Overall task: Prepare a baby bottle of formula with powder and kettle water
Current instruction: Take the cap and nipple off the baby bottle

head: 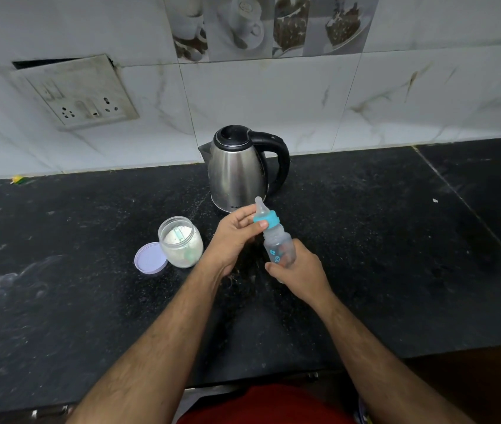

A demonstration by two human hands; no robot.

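Bottle (278, 246), small, clear plastic and probably light, is held tilted above the counter (395, 240) before the kettle (237, 169): right hand (299, 270) wraps its body, left hand (234, 237) pinches the blue collar (269, 220). Smooth walls may slip; the ribbed collar looks the surest hold. Open powder jar (182, 243) stands left.

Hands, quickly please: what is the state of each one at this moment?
Left hand: closed, fingers pinch the blue collar of the baby bottle.
Right hand: closed, grips the bottle's lower body.
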